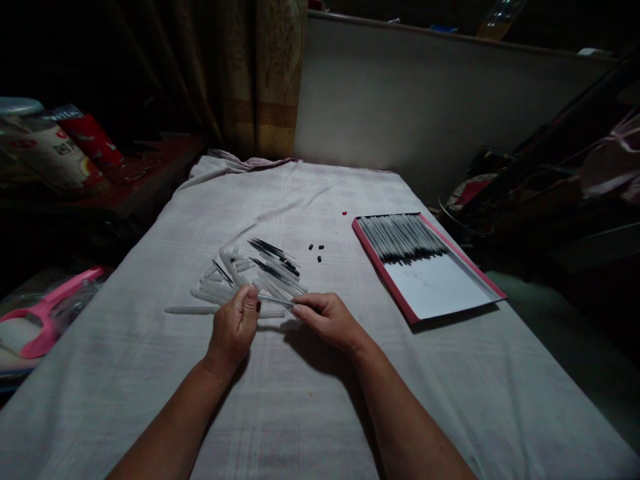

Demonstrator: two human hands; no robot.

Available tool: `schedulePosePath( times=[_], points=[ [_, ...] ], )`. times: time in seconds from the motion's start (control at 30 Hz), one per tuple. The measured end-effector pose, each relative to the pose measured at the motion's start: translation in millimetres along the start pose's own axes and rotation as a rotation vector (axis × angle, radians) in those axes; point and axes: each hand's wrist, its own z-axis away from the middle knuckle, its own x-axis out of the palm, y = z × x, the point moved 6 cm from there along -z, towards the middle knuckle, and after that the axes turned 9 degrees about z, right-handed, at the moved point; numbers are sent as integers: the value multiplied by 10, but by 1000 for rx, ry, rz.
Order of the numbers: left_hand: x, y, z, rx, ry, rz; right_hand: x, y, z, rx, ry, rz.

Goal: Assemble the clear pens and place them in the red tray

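Note:
Between my two hands runs a slim, translucent pen barrel (276, 300), roughly level above the cloth. My left hand (234, 327) is closed around its left end, thumb on top. The fingers of my right hand (327, 321) pinch the other end; whether a refill sits inside is too small to tell. Just beyond lie loose frosted pen parts (213, 292) and several dark, thin pen refills (273, 250) in a heap. Three small black plugs (319, 259) rest right of the heap.
A shallow pink-edged box (435, 293) on the right holds a row of clear pens with black ends (400, 237). A tiny red piece (345, 213) lies near it. Pink-handled scissors (50, 313) and jars (55, 153) stand off the cloth-covered table (300, 413) at left.

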Motion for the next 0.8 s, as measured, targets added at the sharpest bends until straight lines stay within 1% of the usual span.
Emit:
schedulePosePath(
  times=[0.1,0.2,0.4,0.6,0.8],
  points=[
    [37,9,5,11,-28,12,35,-15,3,-9,-30,5],
    [66,-5,7,-6,-58,55,48,-18,12,-9,-45,8],
    [91,-42,11,-30,-83,121,78,3,14,-11,-20,48],
    [92,-87,12,-77,-66,157,127,0,17,-10,20,60],
    [89,-78,10,-84,-80,168,137,-11,41,-38,8,77]
  ],
)
